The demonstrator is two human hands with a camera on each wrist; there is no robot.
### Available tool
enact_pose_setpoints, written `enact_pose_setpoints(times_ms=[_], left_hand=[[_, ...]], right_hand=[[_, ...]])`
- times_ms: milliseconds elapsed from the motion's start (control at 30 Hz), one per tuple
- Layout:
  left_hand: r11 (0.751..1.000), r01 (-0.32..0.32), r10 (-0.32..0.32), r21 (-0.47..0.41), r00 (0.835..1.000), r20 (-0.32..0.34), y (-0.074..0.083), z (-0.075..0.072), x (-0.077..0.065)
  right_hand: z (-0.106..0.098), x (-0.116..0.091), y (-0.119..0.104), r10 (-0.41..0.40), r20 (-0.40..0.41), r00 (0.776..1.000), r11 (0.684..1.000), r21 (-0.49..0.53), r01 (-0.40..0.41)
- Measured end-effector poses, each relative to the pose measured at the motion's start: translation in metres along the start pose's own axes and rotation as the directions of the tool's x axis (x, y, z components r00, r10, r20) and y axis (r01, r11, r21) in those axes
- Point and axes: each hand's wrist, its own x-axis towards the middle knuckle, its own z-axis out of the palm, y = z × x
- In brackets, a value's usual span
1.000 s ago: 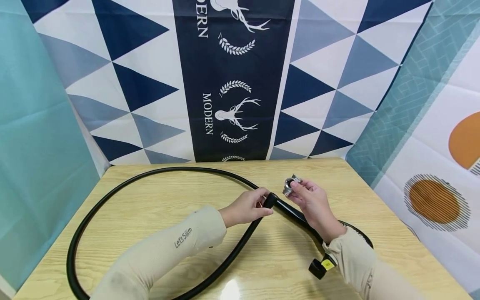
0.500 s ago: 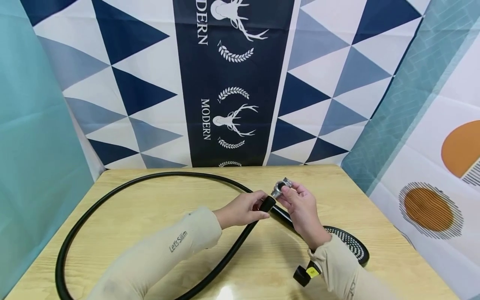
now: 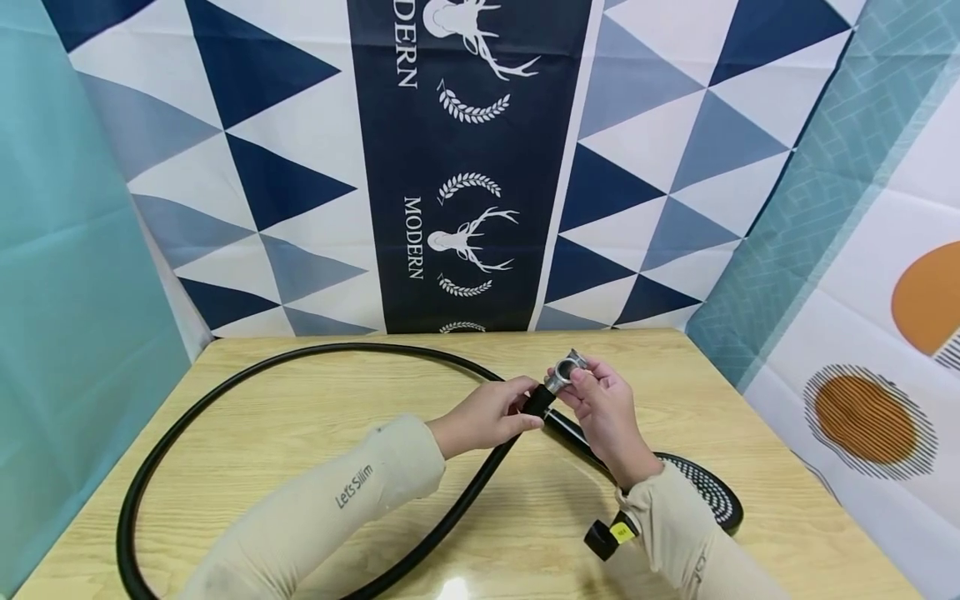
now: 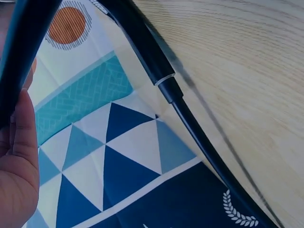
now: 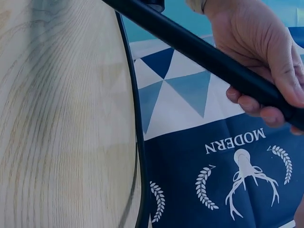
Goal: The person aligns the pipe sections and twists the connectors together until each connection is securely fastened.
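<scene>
In the head view my left hand (image 3: 489,415) grips the black end connector (image 3: 537,401) of a shower hose (image 3: 225,385). My right hand (image 3: 604,410) pinches a silver metal fitting (image 3: 553,384) with a round opening, thumb against its side. One end of the fitting meets the hose connector; how deep it sits cannot be seen. The right wrist view shows my left hand (image 5: 256,52) with its fingers curled round the hose (image 5: 199,52). Behind and below the hands lies a black hand shower (image 3: 708,492), joined to the other end of the hose in the left wrist view.
A wide loop of the hose covers the left of the wooden table (image 3: 337,467). A small black part (image 3: 601,540) with a yellow label (image 3: 623,529) lies near the right forearm. Patterned cloth (image 3: 465,167) hangs behind the table.
My right hand has brought the metal fitting left and down onto the hose connector, from apart to touching. My left hand keeps its grip on the connector. The camera view has shifted slightly.
</scene>
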Motion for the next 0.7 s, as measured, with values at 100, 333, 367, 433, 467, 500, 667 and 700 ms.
enact_pose_setpoints(times_ms=[100,333,367,433,467,500,667,700], left_hand=[[0.999,0.018,-0.019,-0.036,1.000,-0.010,-0.002,0.005,-0.001],[0.961,0.094,-0.099,-0.259,0.995,-0.007,-0.006,0.018,-0.004],[0.953,0.098,-0.105,-0.285,0.994,-0.007,-0.007,0.019,-0.005],[0.944,0.099,-0.108,-0.316,0.994,-0.012,-0.008,0.019,-0.004],[0.939,0.099,-0.110,-0.328,0.994,-0.014,-0.008,0.019,-0.004],[0.939,0.096,-0.108,-0.329,0.994,-0.018,-0.009,0.019,-0.003],[0.947,0.064,-0.073,-0.315,0.997,-0.018,-0.008,0.018,0.002],[0.951,0.058,-0.066,-0.305,0.998,-0.019,-0.008,0.018,0.004]], right_hand=[[0.000,-0.002,0.000,0.006,-0.012,1.000,1.000,-0.008,-0.006],[-0.003,-0.006,0.003,0.034,-0.005,0.999,0.998,-0.060,-0.034],[-0.003,-0.007,0.004,0.040,-0.002,0.999,0.997,-0.070,-0.040],[-0.003,-0.006,0.005,0.052,0.003,0.999,0.995,-0.088,-0.051],[-0.003,-0.006,0.004,0.058,0.004,0.998,0.994,-0.096,-0.057],[-0.003,-0.005,0.004,0.064,0.003,0.998,0.993,-0.102,-0.063],[-0.003,0.001,-0.003,0.053,-0.006,0.999,0.983,-0.173,-0.054],[-0.004,0.002,-0.005,0.045,-0.008,0.999,0.979,-0.197,-0.045]])
